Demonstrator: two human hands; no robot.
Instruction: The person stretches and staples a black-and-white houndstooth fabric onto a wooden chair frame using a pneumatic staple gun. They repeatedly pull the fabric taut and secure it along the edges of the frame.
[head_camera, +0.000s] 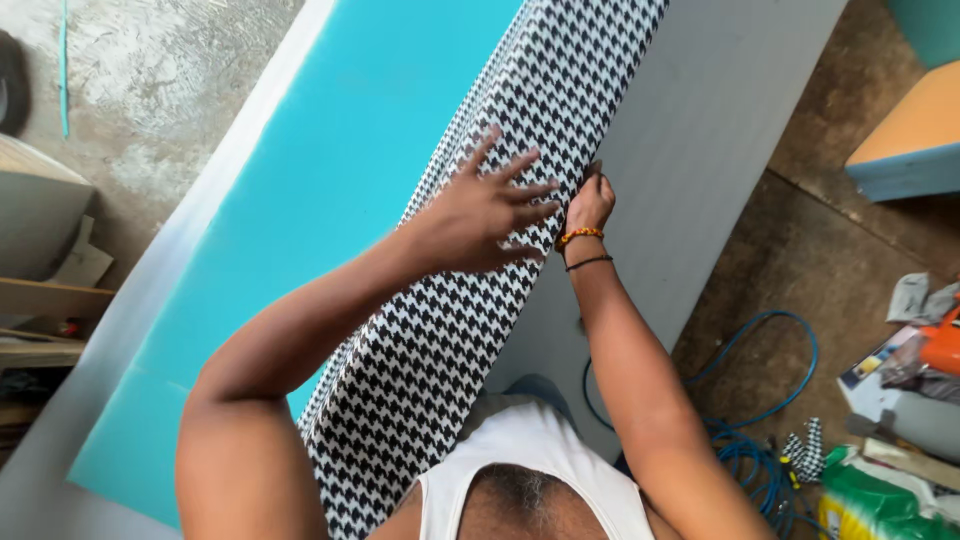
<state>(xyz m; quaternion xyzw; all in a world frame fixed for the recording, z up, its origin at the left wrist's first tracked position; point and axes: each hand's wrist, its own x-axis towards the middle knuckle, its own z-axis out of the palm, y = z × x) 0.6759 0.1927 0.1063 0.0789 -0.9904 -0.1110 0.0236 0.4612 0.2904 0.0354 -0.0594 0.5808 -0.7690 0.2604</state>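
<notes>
A coiled blue hose lies on the floor near a green bag.

Under the left hand lies a woven houndstooth fabric, matt black and white with a fine grain. Left of the hands the turquoise foam slab looks soft, smooth and dull. Right of the right hand a blue hose, smooth plastic or rubber, coils on the rough, stained concrete floor.
</notes>
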